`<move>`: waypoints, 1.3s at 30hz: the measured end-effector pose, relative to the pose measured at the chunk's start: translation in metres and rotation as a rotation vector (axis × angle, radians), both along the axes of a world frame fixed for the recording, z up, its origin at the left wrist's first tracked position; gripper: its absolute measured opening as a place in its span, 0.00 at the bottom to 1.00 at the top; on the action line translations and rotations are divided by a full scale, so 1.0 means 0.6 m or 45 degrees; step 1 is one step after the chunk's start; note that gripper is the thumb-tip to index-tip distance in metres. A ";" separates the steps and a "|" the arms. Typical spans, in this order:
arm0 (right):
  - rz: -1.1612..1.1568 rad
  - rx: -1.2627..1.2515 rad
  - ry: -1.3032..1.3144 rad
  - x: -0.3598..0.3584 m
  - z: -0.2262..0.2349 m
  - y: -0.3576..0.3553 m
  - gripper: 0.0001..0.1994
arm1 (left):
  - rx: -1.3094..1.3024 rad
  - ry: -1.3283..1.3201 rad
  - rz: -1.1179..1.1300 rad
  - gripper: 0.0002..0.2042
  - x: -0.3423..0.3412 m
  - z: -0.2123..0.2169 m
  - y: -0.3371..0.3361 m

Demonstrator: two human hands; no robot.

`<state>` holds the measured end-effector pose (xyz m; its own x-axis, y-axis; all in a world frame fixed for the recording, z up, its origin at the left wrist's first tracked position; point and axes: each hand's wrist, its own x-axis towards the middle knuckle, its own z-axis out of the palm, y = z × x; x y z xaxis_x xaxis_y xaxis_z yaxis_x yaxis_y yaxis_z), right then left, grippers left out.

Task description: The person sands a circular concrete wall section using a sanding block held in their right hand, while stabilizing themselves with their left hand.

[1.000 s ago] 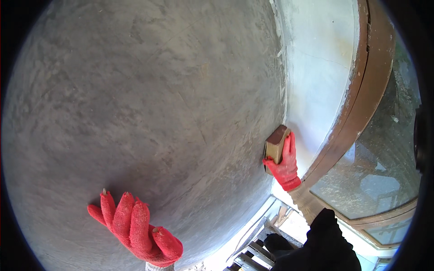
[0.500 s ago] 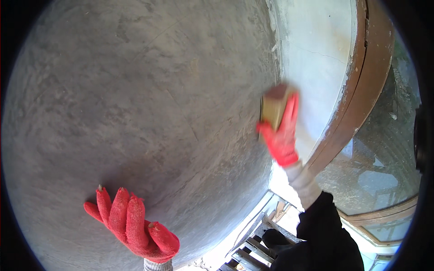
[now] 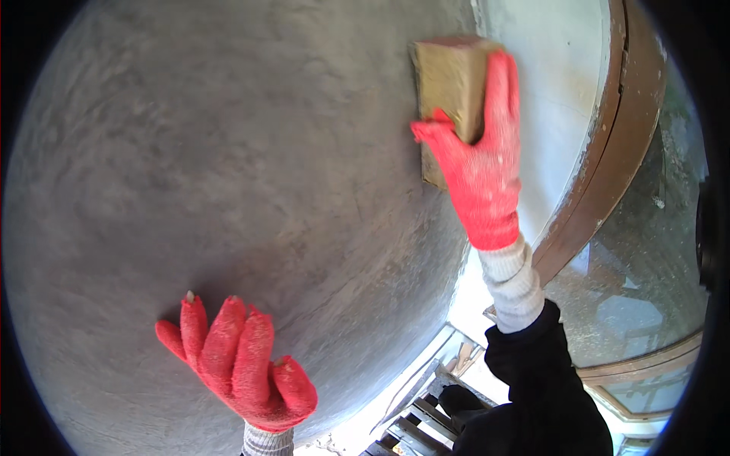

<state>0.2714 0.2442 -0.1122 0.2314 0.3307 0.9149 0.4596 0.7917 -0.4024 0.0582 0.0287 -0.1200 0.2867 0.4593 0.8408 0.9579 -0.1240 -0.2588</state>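
Note:
My right hand (image 3: 487, 167), in a red knit glove, grips a tan rectangular block (image 3: 450, 83) with a reddish-brown far end. Thumb and fingers clasp its sides. The block's flat left side lies against the grey plastered wall (image 3: 266, 152), close to where it meets a white strip of wall. Its exact kind is unclear. At the lower left, my left hand (image 3: 239, 357) wears a matching glove, with bare fingertips poking through. Its fingers are spread, slightly bent and resting at the grey wall, with nothing held.
On the right, the white wall strip (image 3: 544, 99) borders a worn brown wooden frame (image 3: 589, 197) around dusty glass (image 3: 631, 281). Below me are a slatted wooden platform (image 3: 426, 429) and a dark shoe (image 3: 460, 399).
My right hand has slid the block farther up along the edge of the grey wall. My left hand has shifted slightly right and up in the view, still spread.

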 end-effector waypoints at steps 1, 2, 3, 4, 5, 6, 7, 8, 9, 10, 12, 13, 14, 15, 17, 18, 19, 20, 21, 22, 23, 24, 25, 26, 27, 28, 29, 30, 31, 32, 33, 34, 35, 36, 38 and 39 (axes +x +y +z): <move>-0.051 0.001 0.003 0.001 -0.027 -0.005 0.54 | 0.011 0.004 -0.046 0.20 0.001 -0.002 0.006; -0.078 0.001 0.019 -0.008 -0.075 -0.003 0.54 | 0.021 0.021 -0.068 0.20 -0.002 -0.003 0.004; -0.032 -0.144 -0.047 -0.023 -0.125 -0.025 0.55 | 0.037 0.021 -0.047 0.20 -0.006 -0.004 0.001; -0.005 -0.287 -0.115 -0.033 -0.187 -0.053 0.56 | 0.045 0.016 -0.046 0.20 -0.006 -0.004 0.000; -0.079 -0.243 -0.247 -0.028 -0.278 -0.058 0.60 | 0.054 0.003 -0.076 0.19 0.000 -0.004 0.005; -0.112 -0.392 -0.337 -0.024 -0.370 -0.079 0.65 | 0.062 -0.004 -0.110 0.19 0.005 -0.003 0.008; 0.050 -0.687 -0.292 -0.015 -0.431 -0.108 0.67 | 0.077 -0.014 -0.132 0.19 0.012 -0.003 0.011; 0.035 -0.714 -0.451 -0.006 -0.469 -0.124 0.69 | 0.076 -0.013 -0.114 0.19 0.017 -0.004 0.013; -0.009 -0.347 -0.502 0.004 -0.485 -0.117 0.66 | 0.080 -0.011 -0.103 0.19 0.021 -0.004 0.019; -0.003 -0.368 -0.461 -0.001 -0.456 -0.114 0.64 | 0.091 -0.049 -0.108 0.19 0.022 -0.007 0.021; -0.046 -0.358 -0.392 -0.007 -0.323 -0.104 0.60 | 0.075 -0.064 -0.090 0.20 0.022 -0.003 0.015; -0.086 -0.198 -0.372 -0.017 -0.249 -0.087 0.58 | 0.073 -0.075 -0.058 0.20 0.024 -0.002 0.016; -0.089 -0.184 -0.306 -0.025 -0.160 -0.086 0.54 | 0.080 -0.090 -0.085 0.20 0.024 -0.001 0.018; -0.093 -0.098 -0.268 -0.033 -0.089 -0.078 0.52 | 0.086 -0.116 -0.079 0.20 0.022 -0.004 0.021; -0.126 -0.004 -0.253 -0.046 0.006 -0.053 0.49 | 0.100 -0.165 -0.101 0.20 0.020 -0.005 0.029; -0.036 -0.020 -0.078 -0.044 0.042 -0.045 0.48 | 0.126 -0.180 -0.133 0.20 0.025 -0.004 0.036; 0.072 -0.047 0.100 -0.048 0.054 -0.048 0.47 | 0.140 -0.194 -0.145 0.20 0.024 -0.007 0.037; 0.054 -0.052 0.080 -0.049 0.051 -0.054 0.47 | 0.135 -0.215 -0.161 0.20 0.023 -0.007 0.038; 0.073 -0.048 0.146 -0.051 0.039 -0.054 0.47 | 0.143 -0.228 -0.177 0.21 0.022 -0.005 0.038; 0.099 -0.032 0.212 -0.054 0.030 -0.049 0.47 | 0.162 -0.239 -0.190 0.21 0.021 -0.004 0.038; 0.110 -0.024 0.197 -0.058 0.009 -0.047 0.47 | 0.175 -0.252 -0.180 0.21 0.015 -0.007 0.037; 0.068 -0.105 0.089 -0.057 -0.028 -0.056 0.48 | 0.161 -0.253 -0.199 0.21 0.010 -0.009 0.035; 0.019 -0.186 -0.016 -0.055 -0.075 -0.068 0.48 | 0.146 -0.252 -0.223 0.21 0.007 -0.011 0.030; -0.007 -0.304 -0.010 -0.051 -0.133 -0.081 0.49 | 0.134 -0.255 -0.230 0.21 0.011 -0.008 0.026; -0.027 -0.414 -0.002 -0.042 -0.200 -0.090 0.50 | 0.163 -0.266 -0.231 0.21 0.017 -0.008 0.028; -0.031 -0.530 -0.043 -0.036 -0.277 -0.102 0.51 | 0.154 -0.255 -0.226 0.22 0.020 -0.012 0.029; -0.039 -0.653 -0.076 -0.029 -0.326 -0.109 0.52 | 0.137 -0.236 -0.227 0.22 0.020 -0.017 0.030; -0.016 -0.649 -0.071 -0.018 -0.333 -0.106 0.52 | 0.141 -0.225 -0.207 0.22 0.017 -0.018 0.027; -0.007 -0.607 -0.170 -0.001 -0.338 -0.104 0.52 | 0.138 -0.228 -0.202 0.22 0.017 -0.016 0.023; 0.001 -0.573 -0.265 -0.005 -0.318 -0.114 0.53 | 0.126 -0.230 -0.200 0.22 0.017 -0.016 0.020; 0.040 -0.645 -0.183 -0.001 -0.286 -0.104 0.53 | 0.116 -0.216 -0.192 0.22 0.017 -0.017 0.020; 0.014 -0.530 -0.177 0.001 -0.230 -0.095 0.52 | 0.131 -0.218 -0.180 0.22 0.018 -0.016 0.020; -0.007 -0.419 -0.157 -0.009 -0.170 -0.079 0.51 | 0.136 -0.216 -0.148 0.22 0.017 -0.018 0.021; -0.034 -0.310 -0.139 -0.015 -0.108 -0.064 0.50 | 0.115 -0.205 -0.143 0.22 0.018 -0.016 0.020; -0.001 -0.013 -0.112 -0.017 0.000 -0.038 0.48 | 0.132 -0.161 -0.064 0.21 0.020 -0.010 0.023; 0.019 -0.024 -0.104 -0.015 0.033 -0.036 0.48 | 0.121 -0.153 -0.044 0.21 0.021 -0.009 0.027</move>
<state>0.2622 0.2224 -0.0923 0.1508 0.3512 0.9241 0.4797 0.7914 -0.3790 0.0707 0.0446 -0.1253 0.1957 0.3676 0.9092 0.9783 -0.1378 -0.1549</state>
